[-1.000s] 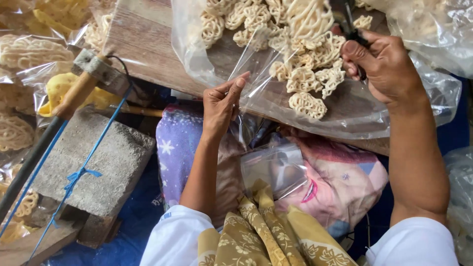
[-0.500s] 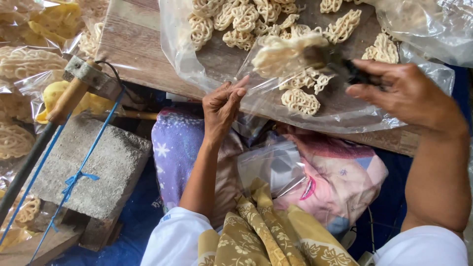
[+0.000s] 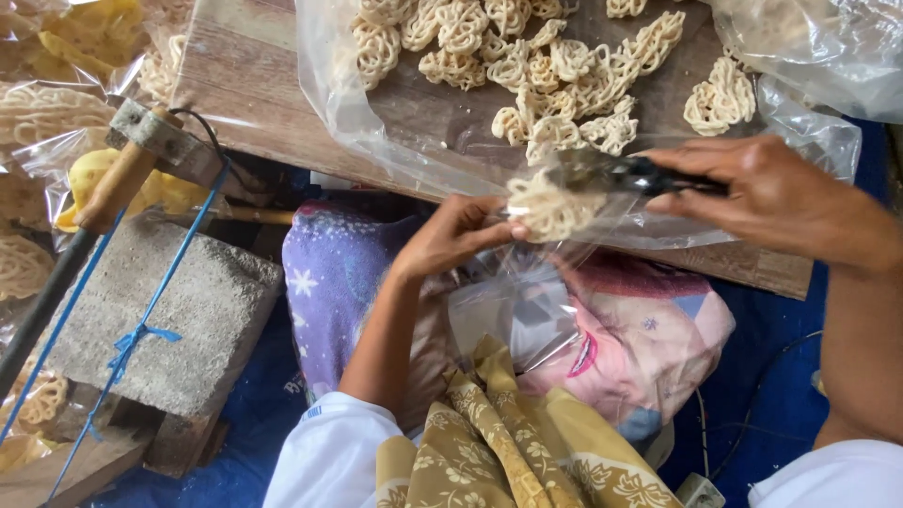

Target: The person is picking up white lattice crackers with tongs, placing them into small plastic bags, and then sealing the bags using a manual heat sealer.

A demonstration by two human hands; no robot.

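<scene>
My left hand pinches the mouth of a small clear plastic bag that hangs over my lap. My right hand grips black tongs, whose tips clamp a pale lattice cracker right at the bag's mouth, touching my left fingertips. Several more lattice crackers lie on a clear plastic sheet spread over a wooden board in front of me.
A grey concrete block tied with blue string stands at the left, with a wooden-handled tool above it. Bags of crackers lie at the far left. Another clear bag sits top right. Patterned cloth covers my lap.
My right hand has carried the tongs with a cracker from the pile on the board down to the bag's mouth. My left hand has turned and lowered to hold the bag there.
</scene>
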